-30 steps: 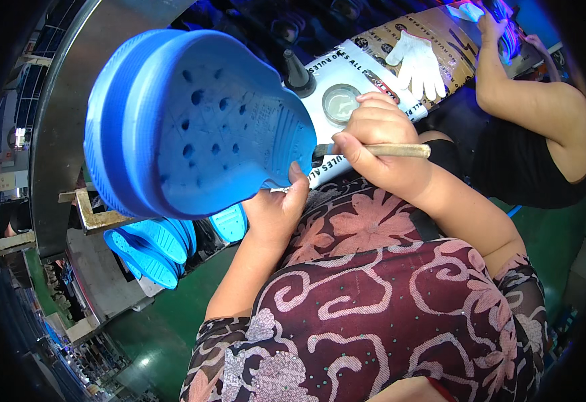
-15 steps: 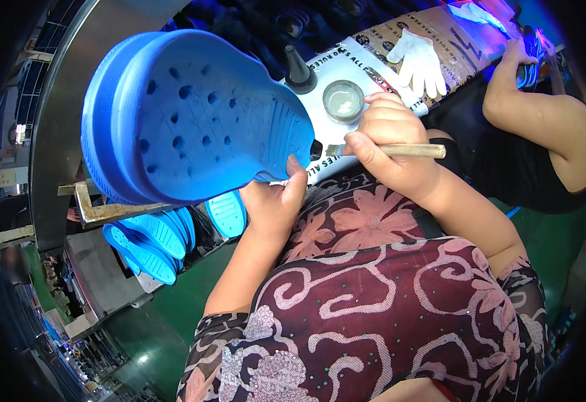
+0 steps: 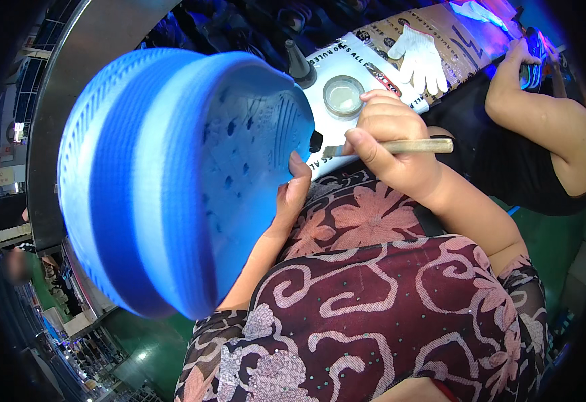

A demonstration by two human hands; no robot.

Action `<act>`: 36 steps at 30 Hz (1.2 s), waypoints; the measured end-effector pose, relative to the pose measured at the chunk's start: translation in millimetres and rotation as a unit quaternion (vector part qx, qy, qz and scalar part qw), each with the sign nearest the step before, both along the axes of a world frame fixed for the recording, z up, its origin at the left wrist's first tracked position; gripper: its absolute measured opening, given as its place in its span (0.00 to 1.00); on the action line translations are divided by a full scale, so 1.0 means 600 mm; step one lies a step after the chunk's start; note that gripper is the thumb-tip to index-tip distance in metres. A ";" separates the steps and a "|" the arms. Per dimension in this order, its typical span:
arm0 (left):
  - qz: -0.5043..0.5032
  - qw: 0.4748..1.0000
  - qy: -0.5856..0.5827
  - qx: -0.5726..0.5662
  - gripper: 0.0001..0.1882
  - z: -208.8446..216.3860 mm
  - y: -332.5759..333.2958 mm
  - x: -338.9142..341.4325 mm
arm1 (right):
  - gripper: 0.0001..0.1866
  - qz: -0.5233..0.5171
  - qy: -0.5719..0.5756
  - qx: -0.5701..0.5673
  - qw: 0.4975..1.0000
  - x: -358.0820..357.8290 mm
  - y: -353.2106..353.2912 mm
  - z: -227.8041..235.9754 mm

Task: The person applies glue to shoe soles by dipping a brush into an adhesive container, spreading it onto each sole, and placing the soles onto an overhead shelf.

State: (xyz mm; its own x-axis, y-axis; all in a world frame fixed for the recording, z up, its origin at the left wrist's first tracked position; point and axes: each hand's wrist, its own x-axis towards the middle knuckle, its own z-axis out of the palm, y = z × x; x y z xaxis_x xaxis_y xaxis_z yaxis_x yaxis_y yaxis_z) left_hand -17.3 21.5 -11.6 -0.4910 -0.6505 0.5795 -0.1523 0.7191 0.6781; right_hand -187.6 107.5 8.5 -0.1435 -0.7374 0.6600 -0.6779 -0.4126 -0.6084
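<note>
A large blue foam shoe sole (image 3: pixel 149 181) with thick ridged layers fills the left of the view, tilted so that its layered side faces me. Holes and grooves mark its inner face. My left hand (image 3: pixel 295 191) grips its narrower end, thumb on top and the other fingers hidden behind it. Close to that end is a small black piece (image 3: pixel 316 141). Between thumb and fingers, my right hand (image 3: pixel 395 144) pinches a flat brush (image 3: pixel 420 146) with a wooden handle. The brush's bristles point at the black piece, a short gap away.
Behind my right hand, a round glass dish (image 3: pixel 343 96) of pale liquid stands on a white printed sheet (image 3: pixel 333 60). Around it are a dark cone-shaped bottle (image 3: pixel 300 65), a red-handled tool (image 3: pixel 383 79) and a white glove (image 3: pixel 419 60). A co-worker's arm (image 3: pixel 541 114) is at right.
The sole has tipped and swung nearer, showing more of its thick layered side and hiding the blue pieces below it. My right hand and brush have barely moved.
</note>
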 end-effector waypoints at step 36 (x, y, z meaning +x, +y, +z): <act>-0.392 0.628 0.205 0.641 0.22 0.414 -0.095 -0.621 | 0.12 -0.201 -0.140 0.020 0.969 -0.144 0.132 -0.015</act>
State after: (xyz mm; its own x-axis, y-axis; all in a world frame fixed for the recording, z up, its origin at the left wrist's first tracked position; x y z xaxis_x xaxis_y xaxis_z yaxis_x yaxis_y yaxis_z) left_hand -390.0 -35.5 236.8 -0.9314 -0.3639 0.0093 0.2842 -0.7110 0.6432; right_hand -273.8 187.0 -0.7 -0.5940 -0.6092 0.5254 -0.5852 -0.1210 -0.8018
